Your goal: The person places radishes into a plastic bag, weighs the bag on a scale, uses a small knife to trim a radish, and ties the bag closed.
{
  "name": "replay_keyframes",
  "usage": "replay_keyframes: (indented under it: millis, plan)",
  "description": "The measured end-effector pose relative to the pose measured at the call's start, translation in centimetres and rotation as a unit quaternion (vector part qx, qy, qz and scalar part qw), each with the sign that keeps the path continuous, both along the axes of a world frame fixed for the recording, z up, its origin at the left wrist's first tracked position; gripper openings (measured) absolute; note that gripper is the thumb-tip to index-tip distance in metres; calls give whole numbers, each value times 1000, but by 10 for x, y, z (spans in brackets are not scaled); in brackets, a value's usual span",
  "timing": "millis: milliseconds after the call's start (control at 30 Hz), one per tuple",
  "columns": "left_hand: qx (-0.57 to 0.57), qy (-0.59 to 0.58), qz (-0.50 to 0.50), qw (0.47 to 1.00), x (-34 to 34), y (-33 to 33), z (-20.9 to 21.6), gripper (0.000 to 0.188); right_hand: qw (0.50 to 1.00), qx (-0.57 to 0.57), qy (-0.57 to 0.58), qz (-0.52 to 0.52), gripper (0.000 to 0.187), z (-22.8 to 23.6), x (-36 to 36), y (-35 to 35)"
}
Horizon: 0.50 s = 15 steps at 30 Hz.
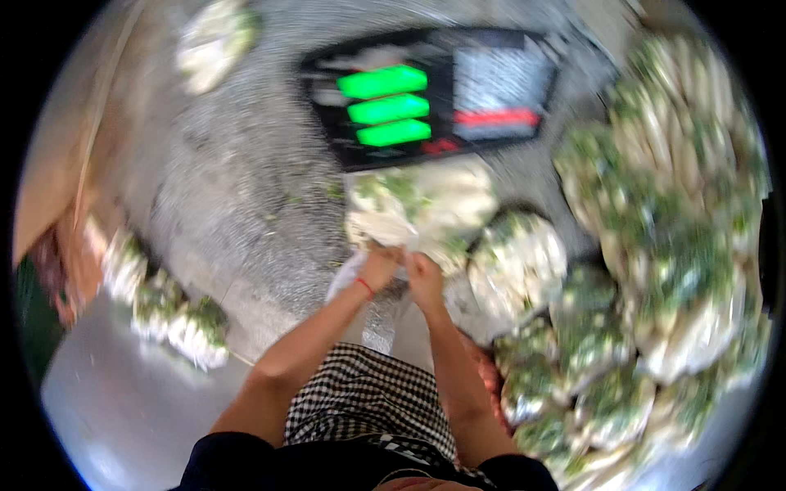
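The picture is motion-blurred. A clear plastic bag of white-and-green vegetables [422,204] lies on a weighing scale just below its black display. My left hand [379,266], with a red band at the wrist, grips the bag's near edge. Close beside it, my right hand [423,274] is closed on the same gathered plastic. Both forearms rise from the lower edge over a black-and-white checked garment.
The scale's black display [426,98] shows green lit bars. Several filled bags of the same vegetables [663,245] are heaped on the right and lower right. More bags [176,315] lie at the left, one [214,41] at top left, on a grey floor.
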<state>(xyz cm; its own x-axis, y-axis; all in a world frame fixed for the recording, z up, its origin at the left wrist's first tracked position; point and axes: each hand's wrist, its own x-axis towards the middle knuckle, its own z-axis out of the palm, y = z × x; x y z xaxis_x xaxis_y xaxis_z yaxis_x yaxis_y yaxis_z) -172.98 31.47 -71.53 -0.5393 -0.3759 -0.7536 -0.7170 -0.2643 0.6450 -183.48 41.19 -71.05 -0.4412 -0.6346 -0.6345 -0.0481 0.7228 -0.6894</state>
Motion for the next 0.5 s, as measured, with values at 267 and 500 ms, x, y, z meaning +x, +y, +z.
replay_keyframes:
  millis: [267,500]
  plan:
    - [-5,-105,216,971,138,-27,122,33,985,6,-94,147,19,94,114,-87]
    - [8,-233,278,932,221,-21,142,47,927,-73,-143,339,18,153,163,-105]
